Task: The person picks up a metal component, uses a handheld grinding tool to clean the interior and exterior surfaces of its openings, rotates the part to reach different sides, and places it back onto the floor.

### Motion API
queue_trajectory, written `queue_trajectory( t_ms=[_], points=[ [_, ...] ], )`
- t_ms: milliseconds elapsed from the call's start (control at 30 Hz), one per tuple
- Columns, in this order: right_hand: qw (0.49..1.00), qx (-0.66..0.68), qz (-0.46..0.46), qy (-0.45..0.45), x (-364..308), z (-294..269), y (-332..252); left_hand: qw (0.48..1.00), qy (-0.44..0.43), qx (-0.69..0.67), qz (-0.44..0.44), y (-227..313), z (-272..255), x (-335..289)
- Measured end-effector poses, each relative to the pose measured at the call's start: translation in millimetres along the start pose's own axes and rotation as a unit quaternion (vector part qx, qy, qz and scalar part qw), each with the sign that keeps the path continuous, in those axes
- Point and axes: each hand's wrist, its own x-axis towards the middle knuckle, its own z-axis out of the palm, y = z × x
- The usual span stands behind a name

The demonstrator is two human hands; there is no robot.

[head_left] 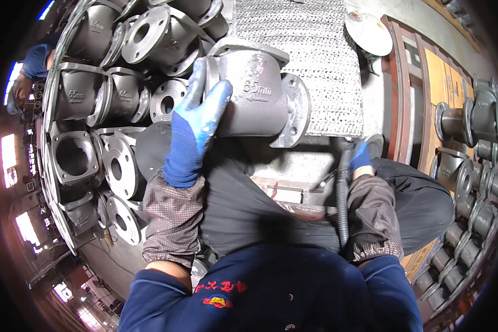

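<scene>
A grey cast-iron valve body with round end flanges lies on its side before me, at the near edge of a perforated metal work surface. My left hand, in a blue coated glove, grips its left flange, thumb lying toward the body and fingers pointing up along the rim. Low on the right, my right hand, also gloved in blue, is beside the upper end of a grey ribbed hose. Its fingers look closed around a dark piece there, which is mostly hidden.
Similar valve bodies are stacked close on my left. More castings stand on the far right, past a brown metal frame and cardboard. A white round disc sits at the surface's right corner. Another person's arm shows far left.
</scene>
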Motion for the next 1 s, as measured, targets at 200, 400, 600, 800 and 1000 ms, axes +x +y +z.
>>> queue_trajectory(
  t_ms=[200,400,600,800,1000],
  points=[
    [0.973,-0.044,-0.149,0.173,-80.4,65.8,-171.8,0.999,0.043,0.014,0.002,12.5,5.3,-2.4],
    [0.782,-0.331,-0.47,-0.241,-220.5,199.9,-213.8,0.992,0.042,-0.117,-0.037,25.4,0.3,-7.3],
    [0.885,-0.093,-0.063,-0.452,-256.7,259.2,-143.4,0.922,0.003,-0.348,-0.169,33.1,-6.2,-10.9],
    [0.774,-0.462,-0.324,-0.287,-266.9,271.0,-147.9,0.921,0.041,-0.361,-0.138,23.4,2.3,-14.0],
    [0.755,-0.502,-0.323,-0.27,-263.6,283.0,-135.2,0.941,0.05,-0.314,-0.117,12.1,11.3,-30.7]
  ],
)
